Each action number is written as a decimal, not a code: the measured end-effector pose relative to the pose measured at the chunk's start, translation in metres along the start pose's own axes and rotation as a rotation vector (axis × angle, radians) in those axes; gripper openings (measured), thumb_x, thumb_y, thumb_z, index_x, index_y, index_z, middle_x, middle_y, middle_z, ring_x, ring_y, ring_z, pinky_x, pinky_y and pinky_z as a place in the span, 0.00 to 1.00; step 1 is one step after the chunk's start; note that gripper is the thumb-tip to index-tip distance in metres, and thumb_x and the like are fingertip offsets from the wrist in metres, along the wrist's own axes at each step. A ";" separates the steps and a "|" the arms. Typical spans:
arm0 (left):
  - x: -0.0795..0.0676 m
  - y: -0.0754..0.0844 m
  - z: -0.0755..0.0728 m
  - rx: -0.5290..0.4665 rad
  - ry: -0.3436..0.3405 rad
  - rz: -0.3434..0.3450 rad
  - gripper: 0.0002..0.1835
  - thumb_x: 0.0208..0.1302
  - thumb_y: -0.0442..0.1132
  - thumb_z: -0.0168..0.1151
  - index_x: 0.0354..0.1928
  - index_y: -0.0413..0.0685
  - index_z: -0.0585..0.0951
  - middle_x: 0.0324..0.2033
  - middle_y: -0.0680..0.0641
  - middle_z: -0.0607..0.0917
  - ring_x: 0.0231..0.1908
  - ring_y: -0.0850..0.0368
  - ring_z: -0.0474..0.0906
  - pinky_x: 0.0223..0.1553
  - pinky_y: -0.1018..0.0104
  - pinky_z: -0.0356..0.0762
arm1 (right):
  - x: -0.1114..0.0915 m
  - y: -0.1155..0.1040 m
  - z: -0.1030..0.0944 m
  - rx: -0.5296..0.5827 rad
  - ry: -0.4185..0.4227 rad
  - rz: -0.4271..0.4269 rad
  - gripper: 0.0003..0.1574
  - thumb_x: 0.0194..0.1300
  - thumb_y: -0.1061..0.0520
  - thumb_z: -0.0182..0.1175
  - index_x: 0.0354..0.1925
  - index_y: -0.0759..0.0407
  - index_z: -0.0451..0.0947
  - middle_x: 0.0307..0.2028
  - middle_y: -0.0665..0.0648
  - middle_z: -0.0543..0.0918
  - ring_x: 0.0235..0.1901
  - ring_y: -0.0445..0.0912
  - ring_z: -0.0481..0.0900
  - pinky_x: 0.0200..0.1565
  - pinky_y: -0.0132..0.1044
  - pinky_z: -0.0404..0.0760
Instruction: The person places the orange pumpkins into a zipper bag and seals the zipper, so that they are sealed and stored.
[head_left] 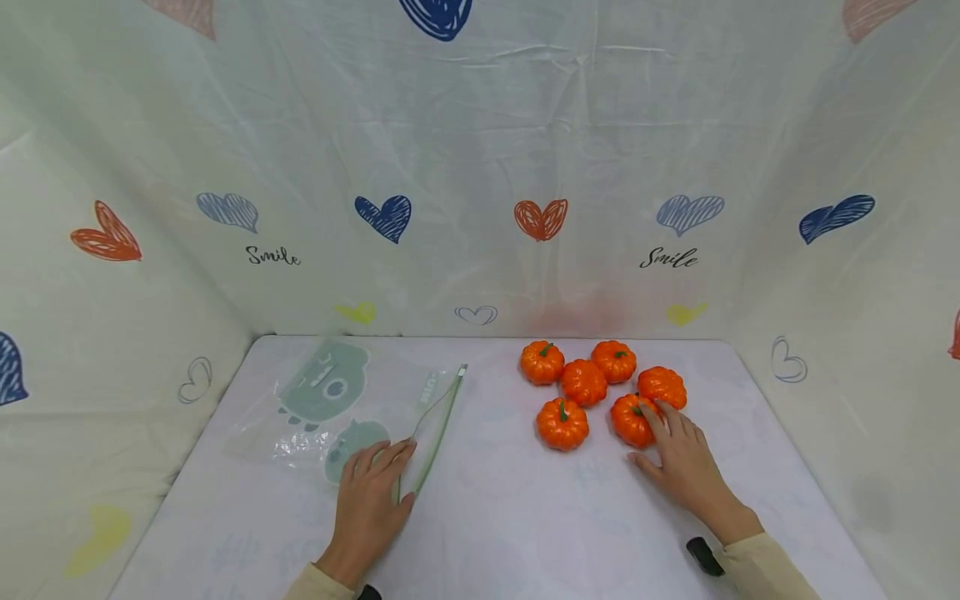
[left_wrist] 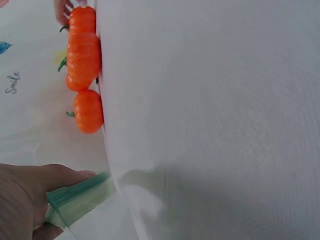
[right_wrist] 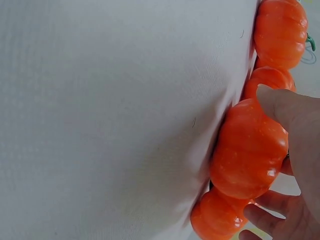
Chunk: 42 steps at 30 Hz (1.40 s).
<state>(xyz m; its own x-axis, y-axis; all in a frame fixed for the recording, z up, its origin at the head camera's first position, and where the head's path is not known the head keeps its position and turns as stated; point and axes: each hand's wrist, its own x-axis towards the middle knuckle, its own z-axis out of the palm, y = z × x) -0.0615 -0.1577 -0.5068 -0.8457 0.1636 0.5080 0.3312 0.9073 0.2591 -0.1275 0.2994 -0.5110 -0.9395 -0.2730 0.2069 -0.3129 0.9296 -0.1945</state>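
A clear zip bag (head_left: 247, 417) with green cartoon prints lies at the left of the white table, its green-edged mouth spread apart. My left hand (head_left: 375, 500) holds the near end of that mouth; in the left wrist view the green bag edge (left_wrist: 80, 195) sits between thumb and fingers. Several small orange toy pumpkins with green stems stand at the right. My right hand (head_left: 686, 462) reaches over the nearest right pumpkin (head_left: 628, 422), fingers spread at its top and thumb in front. In the right wrist view thumb and fingers straddle this pumpkin (right_wrist: 247, 150) loosely.
Another pumpkin (head_left: 663, 387) stands right behind the one under my right hand. To the left are a front pumpkin (head_left: 561, 429), a stemless-looking middle pumpkin (head_left: 583, 383) and two at the back. A heart-printed white curtain (head_left: 472, 267) encloses the table's back and sides.
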 end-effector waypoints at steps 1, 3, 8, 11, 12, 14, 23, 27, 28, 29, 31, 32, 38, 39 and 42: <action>0.000 0.001 0.000 -0.011 -0.004 -0.010 0.42 0.29 0.30 0.88 0.58 0.40 0.87 0.55 0.45 0.89 0.57 0.40 0.80 0.59 0.42 0.70 | 0.000 0.000 0.000 -0.003 0.002 -0.001 0.54 0.59 0.50 0.79 0.74 0.69 0.65 0.68 0.79 0.66 0.64 0.75 0.67 0.64 0.75 0.67; 0.000 0.002 -0.001 -0.032 -0.020 -0.036 0.43 0.30 0.30 0.88 0.59 0.40 0.87 0.55 0.45 0.89 0.57 0.39 0.79 0.59 0.42 0.70 | 0.000 0.001 0.000 -0.006 0.007 -0.003 0.54 0.59 0.51 0.79 0.74 0.69 0.65 0.67 0.78 0.67 0.64 0.75 0.68 0.63 0.75 0.67; 0.001 0.003 -0.001 -0.082 -0.065 -0.100 0.43 0.33 0.28 0.87 0.61 0.40 0.86 0.58 0.45 0.88 0.59 0.39 0.78 0.59 0.41 0.69 | 0.003 0.002 0.001 -0.012 0.032 -0.010 0.54 0.57 0.52 0.80 0.73 0.69 0.65 0.65 0.76 0.69 0.61 0.74 0.70 0.61 0.74 0.70; 0.001 0.004 0.000 -0.108 -0.072 -0.124 0.43 0.33 0.27 0.86 0.61 0.39 0.85 0.58 0.44 0.88 0.59 0.39 0.77 0.59 0.40 0.68 | 0.004 0.003 0.002 -0.012 0.059 -0.018 0.53 0.55 0.53 0.81 0.71 0.69 0.67 0.63 0.76 0.70 0.59 0.73 0.71 0.59 0.73 0.71; 0.001 0.004 0.001 -0.118 -0.072 -0.131 0.43 0.33 0.26 0.86 0.61 0.39 0.85 0.58 0.44 0.87 0.59 0.39 0.77 0.59 0.40 0.68 | 0.004 0.003 0.003 -0.013 0.070 -0.023 0.53 0.54 0.54 0.81 0.71 0.70 0.67 0.63 0.76 0.70 0.59 0.73 0.72 0.59 0.73 0.72; 0.001 0.004 0.001 -0.137 -0.069 -0.141 0.43 0.33 0.25 0.85 0.61 0.38 0.85 0.59 0.44 0.87 0.59 0.39 0.77 0.58 0.40 0.68 | 0.005 0.003 0.004 -0.015 0.094 -0.031 0.53 0.52 0.55 0.83 0.69 0.70 0.68 0.62 0.76 0.71 0.58 0.72 0.72 0.58 0.72 0.74; -0.001 0.003 0.004 -0.178 -0.042 -0.151 0.44 0.32 0.23 0.85 0.62 0.39 0.85 0.58 0.45 0.88 0.58 0.40 0.76 0.55 0.43 0.67 | 0.007 0.004 0.004 -0.036 0.118 -0.025 0.54 0.48 0.56 0.85 0.67 0.71 0.70 0.57 0.73 0.75 0.55 0.69 0.74 0.54 0.68 0.77; -0.001 0.003 0.005 -0.190 -0.028 -0.142 0.44 0.31 0.22 0.84 0.62 0.39 0.85 0.58 0.44 0.88 0.58 0.39 0.77 0.55 0.42 0.66 | 0.007 0.004 0.005 -0.022 0.128 -0.031 0.55 0.48 0.55 0.85 0.68 0.71 0.70 0.57 0.72 0.75 0.55 0.68 0.74 0.54 0.68 0.77; -0.001 0.003 0.005 -0.193 -0.031 -0.146 0.44 0.31 0.22 0.84 0.62 0.39 0.85 0.58 0.44 0.88 0.58 0.39 0.76 0.55 0.42 0.66 | 0.007 0.004 0.005 -0.016 0.131 -0.033 0.55 0.49 0.55 0.85 0.68 0.71 0.70 0.57 0.72 0.76 0.55 0.68 0.74 0.54 0.67 0.77; 0.000 0.003 0.006 -0.194 -0.038 -0.152 0.44 0.31 0.22 0.84 0.62 0.39 0.85 0.58 0.44 0.88 0.58 0.39 0.76 0.56 0.42 0.66 | 0.007 0.003 0.005 -0.010 0.132 -0.033 0.55 0.49 0.55 0.85 0.69 0.71 0.70 0.57 0.71 0.76 0.55 0.68 0.74 0.54 0.67 0.77; 0.000 0.004 0.006 -0.201 -0.053 -0.168 0.44 0.33 0.22 0.84 0.62 0.39 0.85 0.58 0.44 0.87 0.59 0.39 0.76 0.57 0.41 0.66 | 0.006 0.001 0.003 -0.001 0.135 -0.034 0.55 0.50 0.54 0.85 0.69 0.70 0.70 0.58 0.71 0.76 0.55 0.68 0.74 0.54 0.68 0.77; 0.001 0.004 0.006 -0.205 -0.062 -0.177 0.44 0.33 0.22 0.83 0.63 0.39 0.85 0.59 0.44 0.87 0.59 0.39 0.76 0.57 0.41 0.66 | 0.006 0.000 0.002 0.004 0.137 -0.033 0.54 0.50 0.54 0.84 0.69 0.70 0.70 0.58 0.71 0.76 0.56 0.68 0.74 0.54 0.67 0.77; 0.003 0.005 0.006 -0.224 -0.098 -0.214 0.43 0.36 0.22 0.82 0.64 0.39 0.84 0.60 0.43 0.87 0.61 0.38 0.75 0.59 0.40 0.65 | 0.008 -0.014 -0.011 0.024 0.160 -0.041 0.54 0.49 0.57 0.84 0.69 0.70 0.71 0.60 0.70 0.75 0.56 0.67 0.74 0.54 0.67 0.77; 0.003 0.005 0.006 -0.230 -0.099 -0.216 0.43 0.36 0.22 0.82 0.64 0.39 0.84 0.60 0.43 0.87 0.61 0.38 0.75 0.59 0.40 0.65 | 0.009 -0.017 -0.014 0.030 0.165 -0.045 0.54 0.48 0.57 0.84 0.69 0.70 0.71 0.61 0.70 0.75 0.57 0.67 0.74 0.55 0.66 0.77; 0.004 0.004 0.007 -0.242 -0.098 -0.219 0.43 0.36 0.22 0.82 0.64 0.39 0.84 0.60 0.42 0.87 0.61 0.37 0.75 0.58 0.40 0.64 | 0.011 -0.028 -0.019 0.046 0.172 -0.060 0.53 0.48 0.58 0.85 0.68 0.70 0.71 0.61 0.70 0.76 0.58 0.66 0.73 0.55 0.67 0.77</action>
<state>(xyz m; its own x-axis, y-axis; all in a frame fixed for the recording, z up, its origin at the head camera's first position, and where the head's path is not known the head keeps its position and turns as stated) -0.0661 -0.1503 -0.5098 -0.9401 0.0221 0.3401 0.2167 0.8089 0.5466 -0.1264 0.2755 -0.4846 -0.8825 -0.2775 0.3798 -0.3774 0.8996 -0.2196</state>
